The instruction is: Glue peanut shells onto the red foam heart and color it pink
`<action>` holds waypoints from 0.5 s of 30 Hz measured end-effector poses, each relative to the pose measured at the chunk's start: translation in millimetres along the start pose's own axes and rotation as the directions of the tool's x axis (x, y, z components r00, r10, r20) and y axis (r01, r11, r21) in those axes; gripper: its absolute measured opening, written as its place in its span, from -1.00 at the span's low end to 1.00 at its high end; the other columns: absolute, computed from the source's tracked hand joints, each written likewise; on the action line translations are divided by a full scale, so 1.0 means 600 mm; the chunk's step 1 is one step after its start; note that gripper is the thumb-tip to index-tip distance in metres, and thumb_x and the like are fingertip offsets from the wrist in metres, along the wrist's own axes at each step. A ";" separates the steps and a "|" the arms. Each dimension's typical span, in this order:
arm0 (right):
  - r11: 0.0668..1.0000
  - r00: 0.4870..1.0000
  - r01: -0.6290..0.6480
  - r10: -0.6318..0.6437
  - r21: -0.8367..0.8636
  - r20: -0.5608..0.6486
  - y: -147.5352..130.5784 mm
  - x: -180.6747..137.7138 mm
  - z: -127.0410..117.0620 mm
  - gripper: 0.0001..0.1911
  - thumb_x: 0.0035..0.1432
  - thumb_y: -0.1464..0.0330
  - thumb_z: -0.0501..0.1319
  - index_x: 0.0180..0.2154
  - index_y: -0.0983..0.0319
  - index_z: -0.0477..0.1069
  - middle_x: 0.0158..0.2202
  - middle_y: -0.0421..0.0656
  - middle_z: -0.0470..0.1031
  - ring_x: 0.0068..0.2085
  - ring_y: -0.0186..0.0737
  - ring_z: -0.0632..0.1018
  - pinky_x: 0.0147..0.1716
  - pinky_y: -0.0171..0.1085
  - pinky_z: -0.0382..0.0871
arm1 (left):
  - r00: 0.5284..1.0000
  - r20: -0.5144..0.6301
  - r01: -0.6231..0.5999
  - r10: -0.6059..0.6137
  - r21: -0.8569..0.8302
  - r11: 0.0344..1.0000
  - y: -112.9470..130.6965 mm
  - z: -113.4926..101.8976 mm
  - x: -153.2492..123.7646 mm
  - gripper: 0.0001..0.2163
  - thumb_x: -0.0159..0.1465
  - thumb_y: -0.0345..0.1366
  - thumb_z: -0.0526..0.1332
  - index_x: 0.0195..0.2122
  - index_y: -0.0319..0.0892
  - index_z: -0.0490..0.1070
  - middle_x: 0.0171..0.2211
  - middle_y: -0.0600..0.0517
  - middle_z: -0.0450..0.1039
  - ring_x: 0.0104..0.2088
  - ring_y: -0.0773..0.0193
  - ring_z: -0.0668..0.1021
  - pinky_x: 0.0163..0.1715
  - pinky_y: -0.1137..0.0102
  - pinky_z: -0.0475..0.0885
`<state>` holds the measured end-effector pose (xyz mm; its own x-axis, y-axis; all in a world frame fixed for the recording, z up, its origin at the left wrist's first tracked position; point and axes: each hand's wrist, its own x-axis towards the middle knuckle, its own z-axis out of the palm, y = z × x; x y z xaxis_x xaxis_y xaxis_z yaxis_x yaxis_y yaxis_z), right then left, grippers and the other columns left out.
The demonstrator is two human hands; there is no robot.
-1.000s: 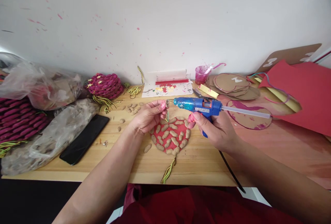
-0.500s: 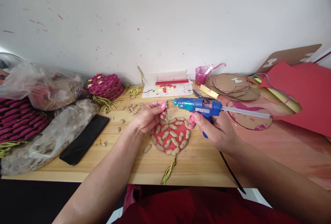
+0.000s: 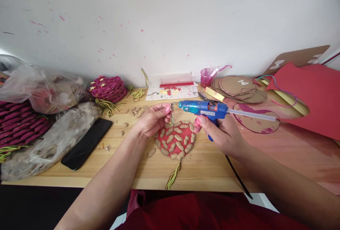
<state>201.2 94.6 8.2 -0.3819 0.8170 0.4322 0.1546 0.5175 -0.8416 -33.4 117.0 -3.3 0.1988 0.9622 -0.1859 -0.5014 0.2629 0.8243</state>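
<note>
My right hand [image 3: 224,132] grips a blue glue gun [image 3: 198,107], its nozzle pointing left and a long clear glue stick [image 3: 252,114] jutting from its back. Between thumb and fingers, my left hand [image 3: 154,118] pinches a peanut [image 3: 171,107], with the nozzle tip at its side, seemingly touching. Below both hands lies a red rounded piece [image 3: 174,139] bearing many peanuts stuck in rows. A yellow-green yarn tassel [image 3: 172,177] hangs from its near end. One loose peanut [image 3: 151,152] rests left of it.
Loose peanuts [image 3: 136,110] lie behind my left hand. Left are a black phone [image 3: 87,144], plastic bags [image 3: 53,95] and purple braided pieces [image 3: 108,86]. Behind sits white paper with stars [image 3: 170,91] and a pink cup [image 3: 207,77]. Cardboard shapes [image 3: 239,85] and red sheets [image 3: 310,95] lie right.
Almost nothing differs. Both hands hold the peanut and glue gun in the same place, nozzle still at the peanut.
</note>
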 end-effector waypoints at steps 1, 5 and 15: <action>1.000 1.000 -0.004 0.004 0.001 0.000 0.000 0.000 0.000 -0.66 0.43 0.20 0.12 -0.39 0.21 0.38 -0.51 -0.22 0.43 -0.49 -0.35 0.45 -0.49 -0.29 0.27 | 1.000 -0.001 0.002 -0.002 0.000 1.000 0.000 0.000 0.000 -0.68 -0.15 -0.35 0.64 -0.44 -0.33 0.57 -0.49 0.03 0.48 -0.55 0.49 0.44 -0.57 0.60 0.37; 1.000 1.000 -0.004 0.004 0.005 -0.002 -0.002 0.000 0.000 -0.67 0.42 0.20 0.12 -0.39 0.22 0.39 -0.51 -0.23 0.43 -0.50 -0.36 0.44 -0.50 -0.30 0.26 | 1.000 -0.002 0.007 -0.007 -0.005 1.000 -0.001 0.001 0.000 -0.68 -0.15 -0.36 0.63 -0.45 -0.33 0.57 -0.50 0.04 0.48 -0.55 0.49 0.45 -0.57 0.60 0.36; 1.000 1.000 -0.018 0.018 0.025 0.003 0.000 -0.003 -0.001 -0.68 0.43 0.19 0.12 -0.37 0.20 0.38 -0.51 -0.23 0.42 -0.48 -0.33 0.47 -0.48 -0.28 0.29 | 1.000 -0.003 0.009 -0.009 0.010 1.000 0.000 0.001 -0.001 -0.67 -0.14 -0.36 0.63 -0.44 -0.34 0.56 -0.50 0.03 0.47 -0.55 0.48 0.43 -0.57 0.59 0.36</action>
<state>202.2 93.3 7.7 -0.3817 0.8253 0.4161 0.1385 0.4962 -0.8571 -33.0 116.2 -2.8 0.2012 0.9599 -0.1951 -0.4914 0.2712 0.8277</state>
